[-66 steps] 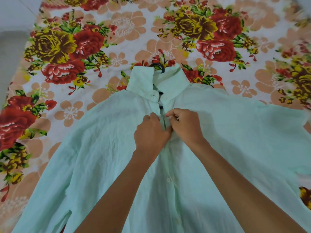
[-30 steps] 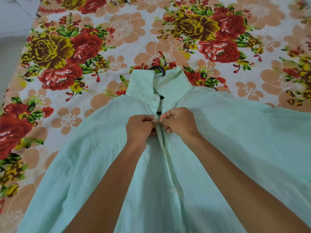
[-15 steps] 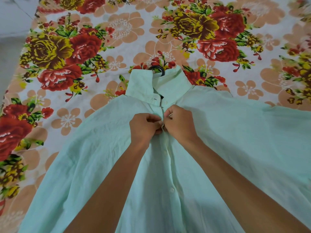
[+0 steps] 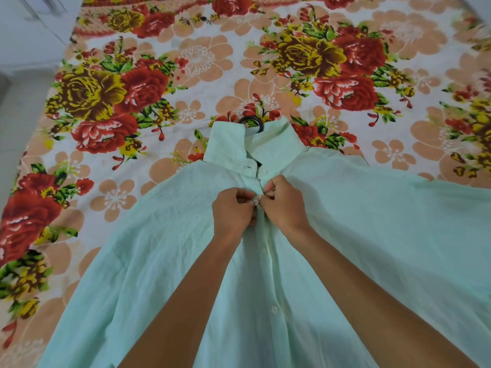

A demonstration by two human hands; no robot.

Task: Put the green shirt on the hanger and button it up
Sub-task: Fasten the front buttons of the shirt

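Observation:
A pale green shirt [image 4: 372, 235] lies front up on the flowered bed, collar pointing away from me. The black hook of the hanger [image 4: 252, 121] pokes out above the collar; the hanger's other parts are hidden inside the shirt. My left hand [image 4: 232, 208] pinches the left edge of the placket just below the collar. My right hand [image 4: 283, 204] pinches the right edge opposite it, fingertips meeting at a small button [image 4: 256, 201]. Two white buttons [image 4: 274, 309] lower on the placket look fastened. The collar button [image 4: 263, 172] sits apart from its hole.
The flowered bedsheet [image 4: 186, 62] in red, yellow and peach covers the whole bed around the shirt. A pale floor and wall [image 4: 21, 49] show at the upper left past the bed's edge.
The placket gap below the collar has closed. Both hands have come together at the button near the collar after holding the two edges slightly apart a second ago.

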